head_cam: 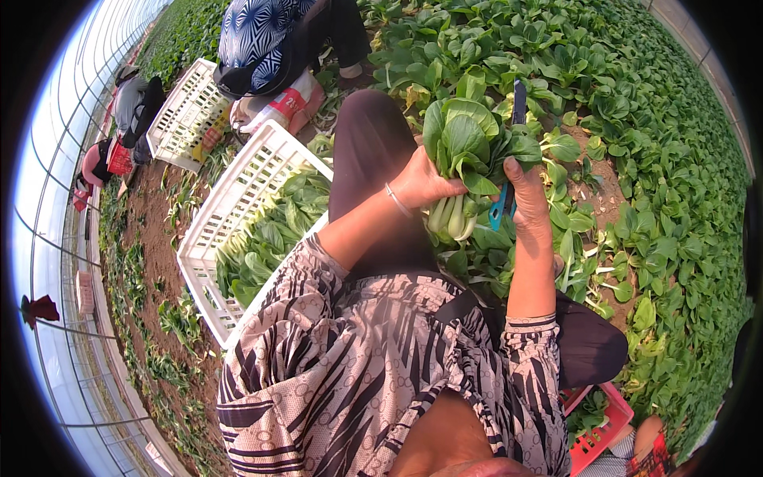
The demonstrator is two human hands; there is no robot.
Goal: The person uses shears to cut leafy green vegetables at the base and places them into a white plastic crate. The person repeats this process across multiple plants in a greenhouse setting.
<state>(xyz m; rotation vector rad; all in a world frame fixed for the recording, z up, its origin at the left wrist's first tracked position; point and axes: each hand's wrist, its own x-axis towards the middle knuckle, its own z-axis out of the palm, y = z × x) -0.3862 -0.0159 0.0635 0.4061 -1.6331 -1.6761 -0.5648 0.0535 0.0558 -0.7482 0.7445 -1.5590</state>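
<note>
My left hand (426,179) is closed around a bunch of bok choy (465,140). The green leaves point away from me and the pale stalks hang towards my lap. On the right, my right hand (529,194) grips a knife (503,206) with a teal handle; its dark blade (520,101) sticks out past the leaves. The right thumb lies against the leaves at the bunch's right side. Beside my left leg stands a white plastic crate (202,256) with rows of bok choy (280,220) in it.
Growing bok choy (673,149) spreads ahead and to the right. Cut leaves (587,286) litter the soil. Another person (256,47) bends by a second white crate (182,113); others work farther left. A red crate (614,411) stands behind me at right, near another person's hand (648,432).
</note>
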